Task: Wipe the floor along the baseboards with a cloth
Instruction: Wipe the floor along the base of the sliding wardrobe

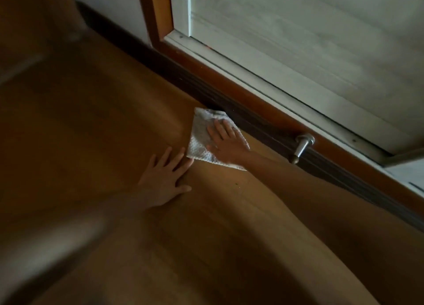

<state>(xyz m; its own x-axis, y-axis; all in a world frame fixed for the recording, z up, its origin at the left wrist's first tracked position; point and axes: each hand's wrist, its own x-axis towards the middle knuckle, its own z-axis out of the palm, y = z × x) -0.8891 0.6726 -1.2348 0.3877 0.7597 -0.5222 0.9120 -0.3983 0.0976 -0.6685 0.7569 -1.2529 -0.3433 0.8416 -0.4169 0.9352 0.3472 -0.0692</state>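
- Cloth (202, 141): white, textured, thin and limp; judged very light and soft, likely to bunch or fold if pushed from one edge only. It is laid flat on the wooden floor (114, 121), its far corner touching the dark baseboard (174, 75) below the door frame (158, 17).
- Hold point: best controlled by a flat palm over its middle, pressure spread so the sheet slides whole; no pinch is judged necessary.
- Right hand (226, 141): laid palm down on the cloth, fingers straight and slightly spread, pointing toward the baseboard; nothing is clasped, the grip is apart and pressing. The forearm is stretched out long and low from the lower right.
- Left hand (165, 178): planted flat on the bare floor just beside the cloth's near corner, fingers splayed, holding nothing; judged to serve as a support.
- Metal door stop (302, 146): seen projecting from the baseboard to the right of the cloth; a possible snag.
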